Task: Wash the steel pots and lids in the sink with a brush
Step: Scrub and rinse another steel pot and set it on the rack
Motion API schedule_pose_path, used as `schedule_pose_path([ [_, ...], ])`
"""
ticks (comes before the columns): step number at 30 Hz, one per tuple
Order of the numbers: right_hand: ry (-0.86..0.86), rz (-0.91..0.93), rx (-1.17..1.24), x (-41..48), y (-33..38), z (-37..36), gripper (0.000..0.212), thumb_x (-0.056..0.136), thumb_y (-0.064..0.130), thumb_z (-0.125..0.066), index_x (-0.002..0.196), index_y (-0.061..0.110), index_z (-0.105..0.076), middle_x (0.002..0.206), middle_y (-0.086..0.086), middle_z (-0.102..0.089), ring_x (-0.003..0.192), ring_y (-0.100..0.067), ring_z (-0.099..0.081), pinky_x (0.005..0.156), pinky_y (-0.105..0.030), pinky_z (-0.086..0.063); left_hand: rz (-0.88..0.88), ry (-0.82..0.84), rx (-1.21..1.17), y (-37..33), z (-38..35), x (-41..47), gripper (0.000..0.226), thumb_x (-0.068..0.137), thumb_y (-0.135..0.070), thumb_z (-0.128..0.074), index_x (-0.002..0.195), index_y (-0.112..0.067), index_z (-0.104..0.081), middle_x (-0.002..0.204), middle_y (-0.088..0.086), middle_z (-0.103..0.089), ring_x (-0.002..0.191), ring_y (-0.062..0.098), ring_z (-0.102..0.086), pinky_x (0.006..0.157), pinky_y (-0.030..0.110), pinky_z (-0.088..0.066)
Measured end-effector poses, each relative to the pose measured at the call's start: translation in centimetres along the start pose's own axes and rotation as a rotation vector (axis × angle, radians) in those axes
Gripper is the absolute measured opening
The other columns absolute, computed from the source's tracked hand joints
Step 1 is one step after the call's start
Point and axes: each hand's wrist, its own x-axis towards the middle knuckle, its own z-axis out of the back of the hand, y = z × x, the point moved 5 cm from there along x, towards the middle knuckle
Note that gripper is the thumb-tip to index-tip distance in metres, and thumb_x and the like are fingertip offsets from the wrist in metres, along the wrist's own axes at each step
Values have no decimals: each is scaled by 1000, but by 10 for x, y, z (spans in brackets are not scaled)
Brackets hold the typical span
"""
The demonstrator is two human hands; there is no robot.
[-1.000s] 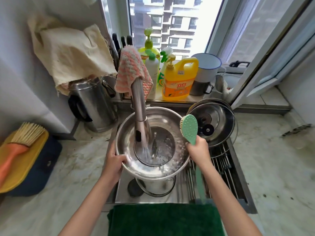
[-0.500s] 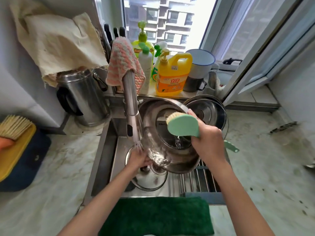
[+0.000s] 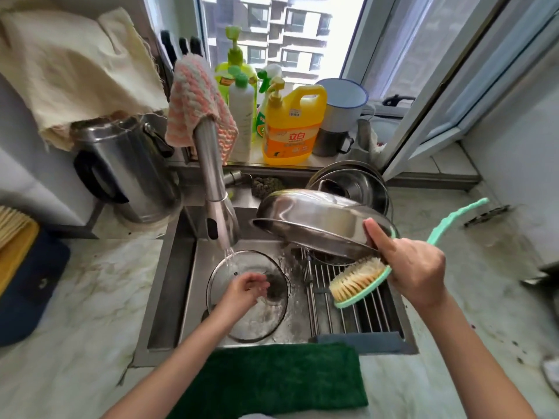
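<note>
Over sink rack (image 3: 348, 309) | right grip (image 3: 414, 267) holds pot (image 3: 314, 216) rim, brush (image 3: 357, 282)

The right hand (image 3: 414, 276) covers part of the brush (image 3: 357, 281) handle and of the steel pot (image 3: 314, 216) rim. The blurred left hand (image 3: 246, 290) hides the glass lid (image 3: 251, 323) centre, and its grip is unclear. The hand broom (image 3: 10, 220) is cut off at the left edge.

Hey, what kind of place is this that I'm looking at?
Most likely a home kitchen. Signs: a steel sink with its tap running, a yellow dish soap bottle on the windowsill, and a steel pot held with a brush in the right hand.
</note>
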Motion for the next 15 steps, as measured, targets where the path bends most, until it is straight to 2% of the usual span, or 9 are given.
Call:
schedule_pose_path([
  [2,16,13,-17,-3,-6,2,72,79,18,-68,144,9,-37,47,1,-39,36,-10,-31,35,-29,-36,-106,1,48,-12,-3,-2,37,87,14,-46,92,-21,-56,94,0,-65,99,23,-62,75,20,-52],
  [4,26,75,-48,-6,-12,4,67,84,18,-66,144,8,-37,47,2,-39,37,-8,-31,35,-27,-36,-193,-1,108,-19,-7,-3,37,87,11,-50,101,-23,-54,102,-1,-63,105,22,-61,80,21,-51],
  [6,31,145,-83,-7,-17,5,55,92,19,-61,141,6,-40,47,3,-38,37,-7,-30,35,-25,-35,-236,-16,145,-28,-10,-4,39,88,4,-54,118,-21,-46,114,-2,-56,111,21,-58,80,20,-49],
  [8,44,144,-100,-10,-26,7,43,96,19,-56,134,3,-47,47,2,-39,36,-9,-32,35,-26,-36,-248,-50,186,-41,-17,-3,57,89,-4,-57,136,-21,-31,128,-4,-43,117,17,-50,80,19,-45],
  [11,79,154,-123,-19,-33,6,31,98,15,-53,125,3,-53,47,2,-38,36,-10,-34,35,-28,-38,-294,-92,184,-63,-25,-4,80,87,-12,-64,147,-28,-14,138,-9,-28,126,10,-38,82,14,-42],
  [12,99,180,-132,-22,-33,3,30,97,13,-53,125,3,-53,47,2,-37,36,-10,-34,35,-28,-39,-323,-102,191,-69,-26,-4,84,86,-16,-66,148,-30,-11,142,-9,-25,129,9,-36,85,15,-42],
  [15,116,214,-143,-26,-39,-1,34,95,8,-55,128,4,-51,48,3,-39,37,-9,-36,36,-27,-40,-398,-108,255,-92,-35,-1,87,85,-23,-68,149,-32,-10,154,-4,-21,135,14,-34,105,34,-40],
])
